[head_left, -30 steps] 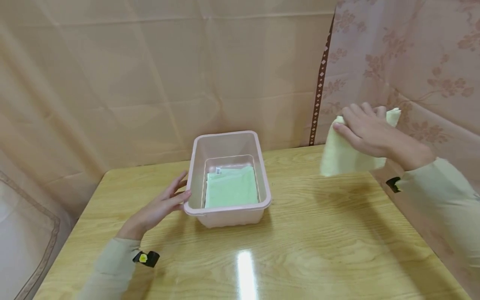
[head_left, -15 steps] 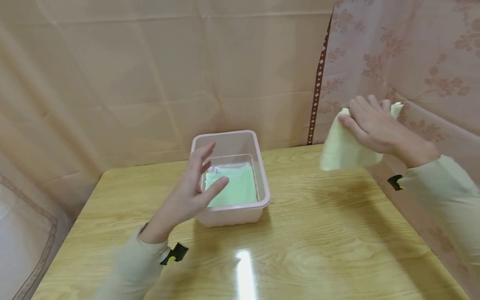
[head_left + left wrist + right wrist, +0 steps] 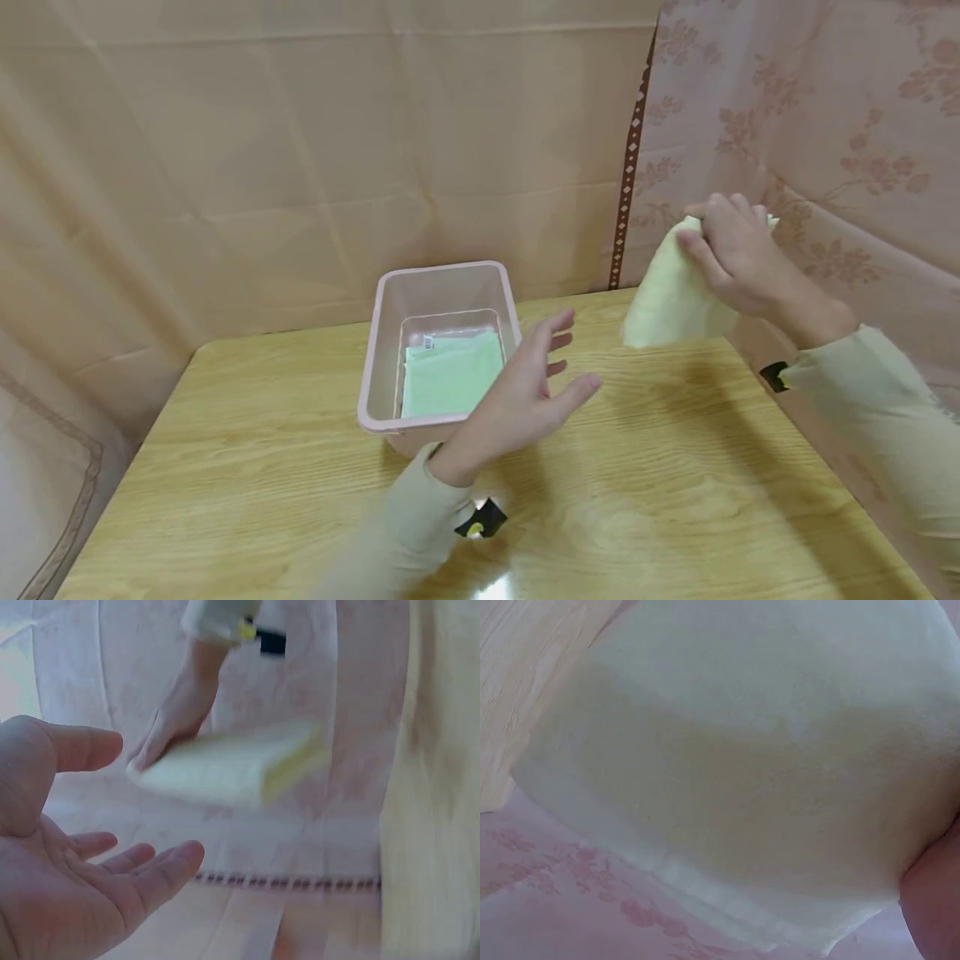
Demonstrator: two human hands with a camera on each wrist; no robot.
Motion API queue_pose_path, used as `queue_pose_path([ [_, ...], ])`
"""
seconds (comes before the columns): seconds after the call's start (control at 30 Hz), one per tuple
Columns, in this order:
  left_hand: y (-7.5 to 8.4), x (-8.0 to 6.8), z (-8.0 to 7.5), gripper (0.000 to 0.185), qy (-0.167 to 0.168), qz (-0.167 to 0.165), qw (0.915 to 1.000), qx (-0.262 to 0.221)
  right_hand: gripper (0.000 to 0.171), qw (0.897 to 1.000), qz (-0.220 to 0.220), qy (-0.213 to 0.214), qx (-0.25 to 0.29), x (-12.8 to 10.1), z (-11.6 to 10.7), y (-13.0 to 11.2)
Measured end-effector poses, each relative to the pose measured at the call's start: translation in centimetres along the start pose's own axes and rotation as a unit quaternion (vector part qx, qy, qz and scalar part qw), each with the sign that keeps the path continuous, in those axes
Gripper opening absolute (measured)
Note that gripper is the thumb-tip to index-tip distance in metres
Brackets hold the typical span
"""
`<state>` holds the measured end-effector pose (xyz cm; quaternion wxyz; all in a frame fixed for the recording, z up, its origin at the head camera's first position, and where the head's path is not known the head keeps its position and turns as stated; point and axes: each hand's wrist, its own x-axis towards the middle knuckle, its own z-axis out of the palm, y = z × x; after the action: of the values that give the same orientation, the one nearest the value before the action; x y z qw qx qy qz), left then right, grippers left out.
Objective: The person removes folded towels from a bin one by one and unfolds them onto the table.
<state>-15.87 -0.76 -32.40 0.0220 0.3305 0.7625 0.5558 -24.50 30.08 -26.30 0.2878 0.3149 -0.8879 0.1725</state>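
My right hand grips a folded pale yellow towel by its upper edge, above the table's right side. In the right wrist view the towel fills most of the picture. My left hand is in the air in front of the bin's right side, fingers spread apart and holding nothing. From the left wrist, the left palm faces the towel across a gap. A pink plastic bin stands on the table, and a folded light green towel with a small white label lies inside it.
The wooden table has its back edge against a beige curtain. A pink floral curtain hangs along the right side, close to the right arm.
My left hand has left the bin's left rim and moved right, past the bin toward the yellow towel. The right hand still holds the towel, shifted slightly left.
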Motion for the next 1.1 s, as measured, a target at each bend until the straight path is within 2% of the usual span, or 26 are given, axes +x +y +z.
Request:
queue_pose_path([
  [0.07,0.1,1.0,1.7,0.076,0.002,-0.009,1.0,0.002,0.047,1.0,-0.004,0.007,0.004,0.0,0.1,-0.1],
  [0.23,-1.1,3.4,5.8,0.081,0.045,-0.059,0.997,0.022,0.051,1.0,-0.008,0.009,0.014,-0.2,0.6,-0.3],
  [0.33,-2.2,4.6,7.7,0.079,0.072,-0.072,0.9948,-0.001,0.051,1.0,-0.013,-0.001,0.011,-0.4,1.0,-0.3],
  [0.43,-3.2,5.4,9.1,0.069,0.098,-0.076,0.9913,-0.043,0.048,1.0,-0.015,-0.016,0.005,-0.5,1.5,0.0],
  [0.53,-4.0,5.9,10.1,0.055,0.112,-0.09,0.987,-0.071,0.042,0.999,-0.002,-0.045,0.003,-0.7,2.3,0.6],
  [0.67,-5.1,6.2,11.1,0.042,0.116,-0.134,0.9789,-0.101,0.038,0.994,0.035,-0.104,-0.006,-1.0,4.2,1.7],
  [0.77,-6.3,6.4,11.6,0.038,0.121,-0.173,0.9669,-0.143,0.039,0.986,0.066,-0.155,-0.01,-1.1,6.2,2.6],
  [0.9,-8.4,6.6,12.3,0.032,0.142,-0.208,0.9483,-0.194,0.045,0.974,0.101,-0.204,0.004,-1.3,9.7,3.8],
  [1.03,-10.3,6.6,12.3,0.028,0.163,-0.237,0.9352,-0.207,0.05,0.965,0.124,-0.23,0.027,-1.7,13.2,4.8],
  [1.1,-10.9,6.4,12.1,0.027,0.164,-0.254,0.9306,-0.207,0.051,0.962,0.132,-0.237,0.036,-1.8,14.9,5.1],
])
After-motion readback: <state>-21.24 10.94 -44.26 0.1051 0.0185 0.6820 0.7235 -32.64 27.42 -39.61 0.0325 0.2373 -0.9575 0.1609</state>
